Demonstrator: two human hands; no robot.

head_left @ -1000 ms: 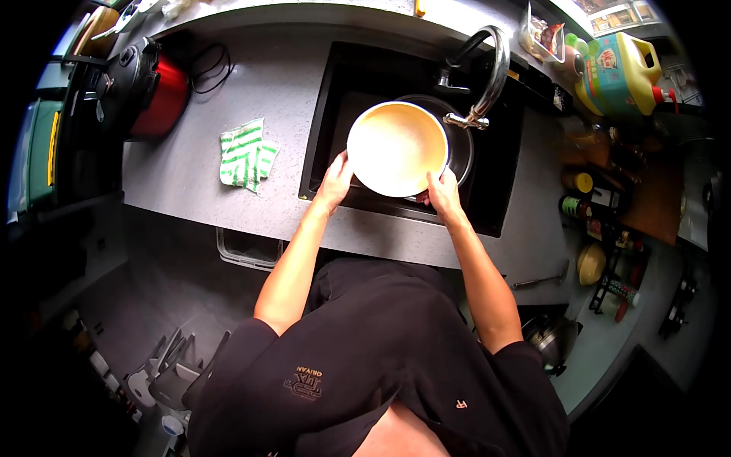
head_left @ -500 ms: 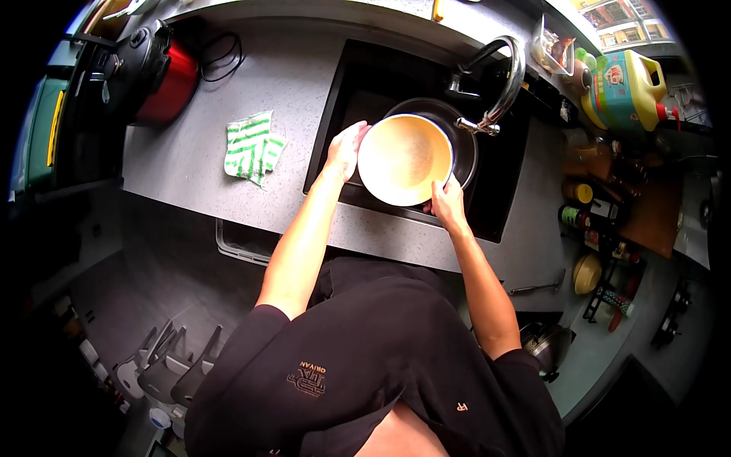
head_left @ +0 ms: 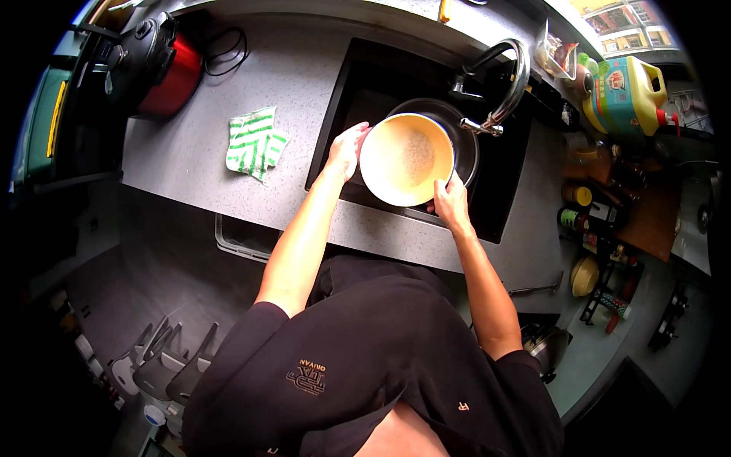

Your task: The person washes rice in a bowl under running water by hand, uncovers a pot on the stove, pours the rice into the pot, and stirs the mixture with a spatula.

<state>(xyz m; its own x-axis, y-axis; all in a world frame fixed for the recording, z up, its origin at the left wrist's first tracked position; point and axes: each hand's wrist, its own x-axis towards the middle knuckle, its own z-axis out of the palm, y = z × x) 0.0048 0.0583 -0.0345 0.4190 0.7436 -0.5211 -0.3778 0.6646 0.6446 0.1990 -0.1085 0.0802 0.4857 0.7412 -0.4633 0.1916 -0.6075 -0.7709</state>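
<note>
A round bowl [head_left: 386, 164] with a cream-yellow inside and a blue-edged rim is held over the black sink [head_left: 499, 202]. A greyish, grainy patch lies in it, right of the middle; what it is I cannot make out. My left hand [head_left: 348, 150] grips the rim on the left, fingers partly hidden behind the wall. On the lower right, my right hand [head_left: 451, 202] clasps the rim with the thumb on top. Beneath the bowl, a dark round pan [head_left: 466, 142] sits in the sink, partly covered. The chrome faucet [head_left: 521, 76] arches over from the upper right.
A green-and-white striped cloth [head_left: 251, 143] lies on the grey counter [head_left: 285, 84]. A red-and-black cooker [head_left: 173, 76] stands at the left. On the right are a large yellow jug [head_left: 626, 95] and several jars and bottles. A plastic container [head_left: 554, 52] rests behind the faucet.
The grainy patch in the bowl now shows larger and darker, spread toward the right side. Both hands keep their hold, and the bowl has barely moved.
</note>
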